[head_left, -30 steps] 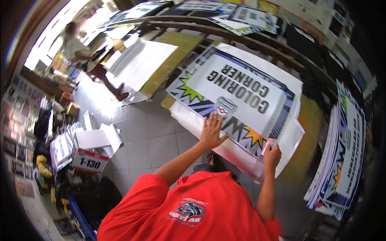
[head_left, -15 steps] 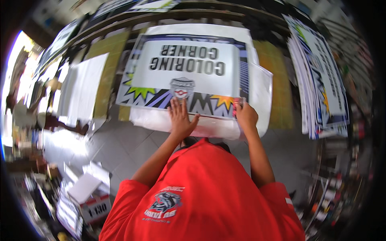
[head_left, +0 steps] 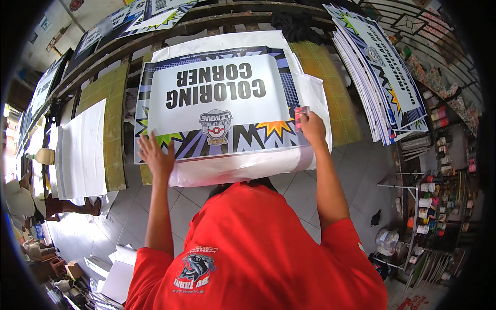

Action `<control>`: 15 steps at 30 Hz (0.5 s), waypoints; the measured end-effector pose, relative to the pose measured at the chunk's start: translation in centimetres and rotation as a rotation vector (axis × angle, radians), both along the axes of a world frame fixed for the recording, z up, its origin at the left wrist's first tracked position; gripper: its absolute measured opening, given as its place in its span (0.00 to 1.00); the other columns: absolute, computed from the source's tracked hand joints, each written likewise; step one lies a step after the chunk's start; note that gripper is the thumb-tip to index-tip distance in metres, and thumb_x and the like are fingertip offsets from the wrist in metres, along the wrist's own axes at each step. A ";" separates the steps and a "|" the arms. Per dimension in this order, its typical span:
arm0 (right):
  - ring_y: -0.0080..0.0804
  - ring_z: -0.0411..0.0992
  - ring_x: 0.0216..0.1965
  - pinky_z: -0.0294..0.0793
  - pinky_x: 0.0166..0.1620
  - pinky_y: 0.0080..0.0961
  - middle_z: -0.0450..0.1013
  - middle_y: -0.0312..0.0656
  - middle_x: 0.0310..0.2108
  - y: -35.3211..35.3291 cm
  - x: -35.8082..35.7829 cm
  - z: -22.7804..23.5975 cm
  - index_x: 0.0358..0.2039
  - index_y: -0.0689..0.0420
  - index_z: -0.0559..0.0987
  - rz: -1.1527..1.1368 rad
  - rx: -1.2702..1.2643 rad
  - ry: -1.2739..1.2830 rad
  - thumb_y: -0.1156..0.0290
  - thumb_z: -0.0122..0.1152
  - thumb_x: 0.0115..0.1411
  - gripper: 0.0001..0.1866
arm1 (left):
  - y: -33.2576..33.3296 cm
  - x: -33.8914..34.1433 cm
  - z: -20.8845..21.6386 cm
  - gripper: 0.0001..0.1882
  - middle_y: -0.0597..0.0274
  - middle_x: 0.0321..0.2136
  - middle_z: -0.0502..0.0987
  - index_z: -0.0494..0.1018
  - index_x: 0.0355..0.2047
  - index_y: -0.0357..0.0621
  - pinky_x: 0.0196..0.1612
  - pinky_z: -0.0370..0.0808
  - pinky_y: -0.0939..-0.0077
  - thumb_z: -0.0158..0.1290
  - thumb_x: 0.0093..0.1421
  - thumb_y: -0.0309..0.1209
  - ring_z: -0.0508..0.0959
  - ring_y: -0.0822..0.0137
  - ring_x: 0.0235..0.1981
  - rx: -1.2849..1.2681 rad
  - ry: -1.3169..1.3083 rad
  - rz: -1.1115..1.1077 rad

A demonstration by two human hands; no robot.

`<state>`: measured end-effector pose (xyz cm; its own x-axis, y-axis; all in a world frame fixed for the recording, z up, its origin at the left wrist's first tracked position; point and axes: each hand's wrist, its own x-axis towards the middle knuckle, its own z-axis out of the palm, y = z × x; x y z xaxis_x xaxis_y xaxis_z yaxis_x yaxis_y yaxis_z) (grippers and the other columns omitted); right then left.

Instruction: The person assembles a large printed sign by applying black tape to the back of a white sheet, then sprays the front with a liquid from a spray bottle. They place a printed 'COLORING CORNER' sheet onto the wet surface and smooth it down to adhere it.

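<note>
A printed poster [head_left: 181, 111] with a blue, grey and white design and starburst shapes lies upside down to me on the bench. Under it spreads a larger white sheet [head_left: 248, 168], its near edge curling over the bench front. My left hand [head_left: 157, 157] rests with fingers spread at the poster's near left corner. By the right border, my right hand [head_left: 315, 130] grips a small flat red card-like tool [head_left: 300, 114] against the poster. What kind of tool it is, I cannot make out, since my fingers cover part of it.
Greenish mats [head_left: 321, 82] lie along the slatted bench. A stack of printed boards [head_left: 382, 67] is at right, a black cloth [head_left: 297, 27] behind. At left are a white sheet [head_left: 82, 147] and another person's foot [head_left: 92, 206]. A bottle rack [head_left: 416, 206] stands right.
My left hand has slid left, from the poster's near middle to its left corner. My right hand with the red tool sits farther up the right border. The view has shifted.
</note>
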<state>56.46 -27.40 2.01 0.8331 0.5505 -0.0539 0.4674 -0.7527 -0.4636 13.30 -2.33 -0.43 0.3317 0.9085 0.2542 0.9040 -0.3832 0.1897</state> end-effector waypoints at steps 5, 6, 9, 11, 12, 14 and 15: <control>0.58 0.77 0.39 0.74 0.43 0.49 0.78 0.57 0.35 3.1 -0.7 -1.2 0.35 0.61 0.79 0.098 -0.076 -0.056 0.51 0.55 0.63 0.23 | 2.0 -4.0 -1.2 0.42 0.37 0.69 0.52 0.54 0.68 0.39 0.69 0.43 0.39 0.53 0.62 0.51 0.45 0.43 0.72 -0.105 -0.084 0.146; 0.58 0.77 0.40 0.74 0.44 0.49 0.78 0.57 0.36 3.3 -0.7 -1.0 0.35 0.61 0.79 0.114 -0.089 -0.032 0.51 0.55 0.62 0.22 | 2.0 -4.2 -1.2 0.41 0.38 0.68 0.55 0.55 0.67 0.38 0.69 0.49 0.45 0.54 0.61 0.49 0.52 0.43 0.71 -0.072 -0.111 0.169; 0.58 0.77 0.39 0.75 0.43 0.50 0.79 0.57 0.35 2.9 0.9 -1.0 0.36 0.60 0.79 0.112 -0.021 -0.008 0.51 0.56 0.62 0.21 | 3.2 -5.3 -0.9 0.42 0.39 0.67 0.58 0.54 0.68 0.38 0.68 0.55 0.51 0.56 0.61 0.47 0.57 0.41 0.67 -0.061 -0.245 0.240; 0.58 0.77 0.38 0.75 0.42 0.50 0.79 0.57 0.34 2.8 1.4 -1.3 0.35 0.60 0.78 0.103 0.017 -0.013 0.51 0.57 0.62 0.21 | 4.3 -5.9 -0.2 0.34 0.39 0.53 0.73 0.65 0.60 0.35 0.57 0.68 0.57 0.60 0.57 0.41 0.73 0.44 0.55 -0.003 -0.267 0.250; 0.58 0.77 0.37 0.75 0.42 0.50 0.79 0.57 0.33 2.7 1.4 -1.2 0.35 0.61 0.78 0.096 0.015 -0.024 0.51 0.57 0.62 0.21 | 5.0 -6.1 0.8 0.31 0.39 0.49 0.76 0.69 0.56 0.34 0.54 0.71 0.57 0.61 0.57 0.39 0.76 0.45 0.51 -0.076 -0.287 0.246; 0.58 0.77 0.37 0.75 0.41 0.50 0.78 0.57 0.32 2.7 1.0 -1.0 0.35 0.61 0.78 0.104 0.010 -0.035 0.52 0.56 0.63 0.21 | 6.9 -7.6 1.6 0.18 0.47 0.30 0.82 0.80 0.41 0.34 0.40 0.77 0.61 0.61 0.54 0.35 0.83 0.54 0.33 -0.203 -0.304 0.233; 0.58 0.77 0.37 0.75 0.41 0.50 0.79 0.57 0.32 3.0 0.7 -0.8 0.36 0.61 0.77 0.110 -0.003 -0.039 0.52 0.56 0.63 0.21 | 7.8 -8.7 1.6 0.17 0.49 0.28 0.82 0.80 0.39 0.34 0.37 0.76 0.63 0.62 0.54 0.35 0.82 0.58 0.31 -0.287 -0.289 0.227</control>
<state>57.16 -24.42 1.24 0.7692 0.6385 -0.0240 0.5649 -0.6972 -0.4413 4.56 5.44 1.21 0.0687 0.9970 0.0348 0.8534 -0.0768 0.5155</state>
